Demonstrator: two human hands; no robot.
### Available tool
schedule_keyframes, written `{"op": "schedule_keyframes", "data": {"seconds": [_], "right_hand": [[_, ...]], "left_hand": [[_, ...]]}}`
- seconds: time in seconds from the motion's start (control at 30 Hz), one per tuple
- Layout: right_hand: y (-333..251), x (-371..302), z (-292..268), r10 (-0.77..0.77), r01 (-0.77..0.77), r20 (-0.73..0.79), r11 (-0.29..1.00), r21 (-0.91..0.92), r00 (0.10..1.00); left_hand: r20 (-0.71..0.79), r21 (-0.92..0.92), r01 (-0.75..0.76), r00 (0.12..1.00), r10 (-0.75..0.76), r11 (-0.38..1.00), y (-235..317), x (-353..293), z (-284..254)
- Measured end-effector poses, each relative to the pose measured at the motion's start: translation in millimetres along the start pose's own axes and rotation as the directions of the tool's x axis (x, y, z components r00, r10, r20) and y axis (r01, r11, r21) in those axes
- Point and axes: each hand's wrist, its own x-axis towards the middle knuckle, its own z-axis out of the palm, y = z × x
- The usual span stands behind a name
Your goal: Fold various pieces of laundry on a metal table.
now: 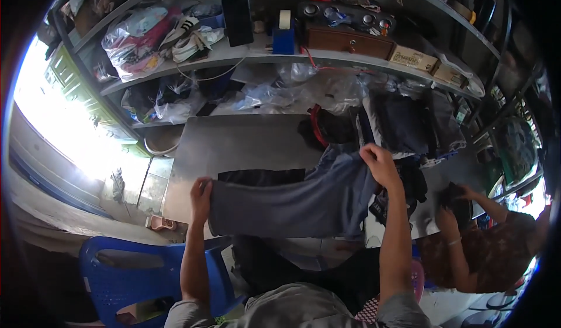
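A pair of grey-blue trousers (280, 208) is stretched sideways in front of me, over the near part of the table. My left hand (201, 198) is closed on the upper corner of its left end. At the other end my right hand (383, 165) pinches the bunched upper edge. The cloth hangs fairly smooth on the left and gathers into folds on the right. Behind it a black cloth (261, 177) lies partly hidden on the table. Dark fabric with a red band (317, 126) sits just beyond my right hand.
Folded dark garments (409, 123) are stacked on the grey table (245, 141) at the far right. At right, a co-worker's hands (453, 211) handle a dark item. A shelf (257, 53) holds bags, a tape dispenser (284, 38) and boxes. A blue chair (131, 281) stands at near left.
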Motion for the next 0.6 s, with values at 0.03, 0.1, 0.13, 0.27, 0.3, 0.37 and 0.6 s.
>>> {"op": "schedule_keyframes", "data": {"seconds": [0.03, 0.1, 0.13, 0.27, 0.3, 0.37, 0.6], "right_hand": [[5, 23, 19, -0.085, 0.059, -0.124, 0.978, -0.202, 0.989], [6, 53, 67, -0.306, 0.167, -0.216, 0.853, -0.494, 0.927], [2, 64, 97, -0.415, 0.235, -0.195, 0.777, -0.584, 0.889], [57, 58, 172, -0.561, 0.563, 0.143, 0.710, -0.423, 0.815], [66, 48, 177, -0.561, 0.561, 0.140, 0.709, -0.427, 0.816], [73, 36, 183, -0.469, 0.437, 0.153, 0.590, -0.678, 0.870], [41, 7, 72, 0.085, 0.403, 0.638, 0.708, -0.579, 0.766]], "left_hand": [[0.007, 0.053, -0.086, 0.996, 0.085, 0.995, -23, 17, 2], [0.016, 0.250, -0.044, 0.999, 0.042, 0.967, -62, 37, -1], [0.034, 0.430, 0.002, 0.999, -0.018, 0.903, -71, 44, -9], [0.043, 0.629, -0.178, 0.980, 0.195, 0.757, -50, 38, 51], [0.012, 0.707, -0.235, 0.947, 0.321, 0.667, -39, 33, 56], [-0.006, 0.779, -0.279, 0.892, 0.452, 0.562, -31, 30, 54], [0.119, 0.135, -0.204, 0.975, 0.189, 0.970, -28, 46, -10]]}}
